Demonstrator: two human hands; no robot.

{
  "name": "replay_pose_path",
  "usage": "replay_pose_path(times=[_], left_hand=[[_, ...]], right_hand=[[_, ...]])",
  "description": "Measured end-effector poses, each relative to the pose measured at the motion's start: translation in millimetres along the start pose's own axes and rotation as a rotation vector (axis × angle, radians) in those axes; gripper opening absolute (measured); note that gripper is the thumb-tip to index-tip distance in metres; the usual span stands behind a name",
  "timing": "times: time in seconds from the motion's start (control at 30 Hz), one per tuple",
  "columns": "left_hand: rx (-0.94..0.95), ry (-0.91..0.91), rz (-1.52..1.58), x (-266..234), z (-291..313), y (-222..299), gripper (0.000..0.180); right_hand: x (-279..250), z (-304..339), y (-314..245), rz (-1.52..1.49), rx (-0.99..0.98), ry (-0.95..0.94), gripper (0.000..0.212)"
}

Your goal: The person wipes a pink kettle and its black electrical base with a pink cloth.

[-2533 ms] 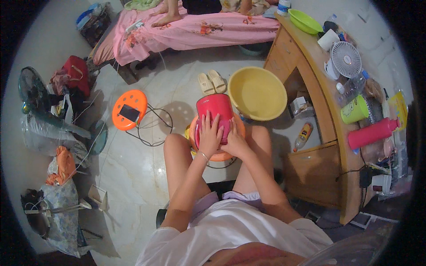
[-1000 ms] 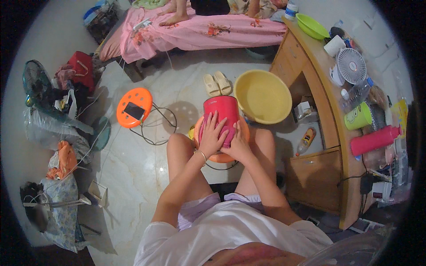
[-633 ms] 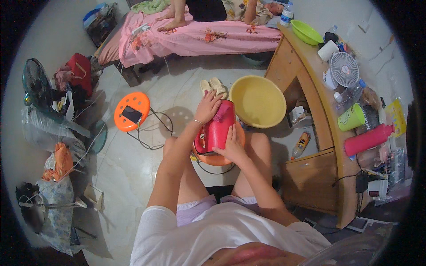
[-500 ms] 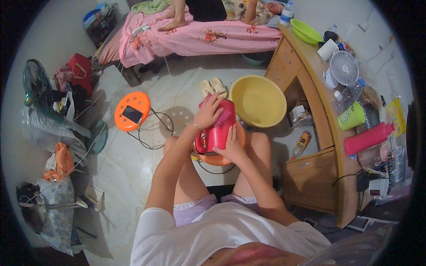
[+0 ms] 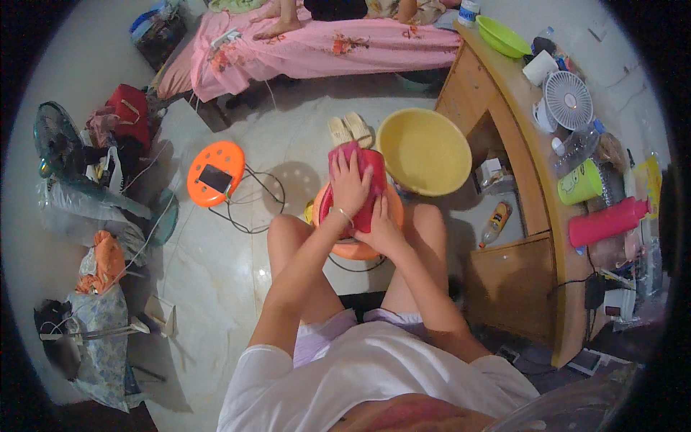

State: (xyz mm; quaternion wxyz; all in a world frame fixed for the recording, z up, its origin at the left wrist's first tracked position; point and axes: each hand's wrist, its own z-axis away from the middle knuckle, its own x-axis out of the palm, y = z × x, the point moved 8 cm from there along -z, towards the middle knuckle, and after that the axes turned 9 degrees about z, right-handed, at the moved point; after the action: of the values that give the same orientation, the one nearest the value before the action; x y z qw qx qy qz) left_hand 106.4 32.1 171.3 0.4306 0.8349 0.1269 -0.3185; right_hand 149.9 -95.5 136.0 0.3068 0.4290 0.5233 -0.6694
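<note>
Between the person's knees (image 5: 286, 232), a red container (image 5: 376, 177) sits on an orange stool (image 5: 356, 251), kinda half hidden by the hands. Left hand (image 5: 350, 189) is spread out flat over a pink cloth (image 5: 348, 149) on it. Right hand (image 5: 381, 230) is against its lower right side, but can't tell if it's actually gripping. Yellow basin (image 5: 425, 151) and cream slippers (image 5: 350, 130) are just beyond.

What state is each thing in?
Pink cloth: pressed under left hand
Red vessel: partly covered, right hand against it
Phone: lying flat, screen dark
Yellow basin: open side up
Slippers: side by side
Yellow-labelled bottle: on its side
Desk cupboard door: shut
White fan: running or not, unclear
</note>
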Motion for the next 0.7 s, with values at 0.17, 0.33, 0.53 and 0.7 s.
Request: replay_pose_path(times=[0.17,0.33,0.53,0.7], left_hand=[[0.121,-0.065,0.200,-1.8,-48.2,-39.6,0.041],[0.204,-0.158,0.147,-18.3,-15.6,-20.7,0.041],[0.238,-0.289,0.149,-46.4,68.2,5.8,0.045],[0.129,-0.199,0.269,-34.9,43.1,-0.9,0.043]], right_hand=[[0.4,-3.5,-11.4,0.075,-0.054,0.095,0.122],[1.0,0.2,-3.5,0.018,-0.020,0.085,0.122],[1.6,2.1,-3.1,-0.005,-0.036,0.096,0.122],[6.8,-1.7,-1.8,-0.008,-0.036,0.116,0.122]])
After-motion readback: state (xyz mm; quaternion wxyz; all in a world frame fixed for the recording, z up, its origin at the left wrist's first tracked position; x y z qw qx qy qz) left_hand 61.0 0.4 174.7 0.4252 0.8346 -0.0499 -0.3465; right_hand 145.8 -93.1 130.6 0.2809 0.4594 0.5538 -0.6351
